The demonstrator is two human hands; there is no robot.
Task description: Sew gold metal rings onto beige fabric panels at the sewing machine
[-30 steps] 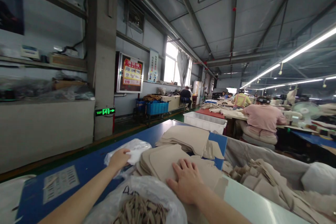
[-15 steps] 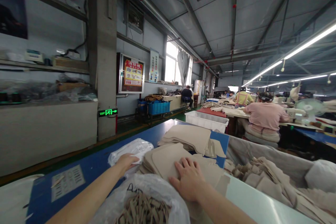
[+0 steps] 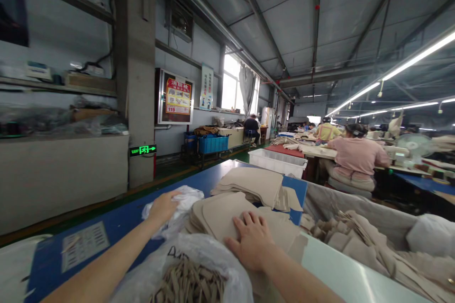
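A long, grey-roofed sewing workshop stretched away, with strip lights overhead and a person in a pink top [image 3: 357, 156] seated at the right. A blue counter [image 3: 124, 218] ran forward to its far corner; a pale surface [image 3: 337, 270] adjoined its right side. Off that side, a cloth-walled bin [image 3: 384, 215] held more beige pieces.

The beige stack [image 3: 216, 213] lay mid-counter, in front of a farther pile [image 3: 249, 182] near the far right corner. Its fanned, rounded edges faced the left edge; the hand and an open bag [image 3: 199, 244] hid too much to tell its long axis. The right hand [image 3: 252, 241] lay flat on it, fingers spread apart. The left hand [image 3: 163, 208] curled over clear plastic [image 3: 192, 194] near the left edge; whether its fingers gripped, I could not tell.

Since half a second earlier, the left hand had shifted forward and the plastic had crumpled; the right had stayed put.
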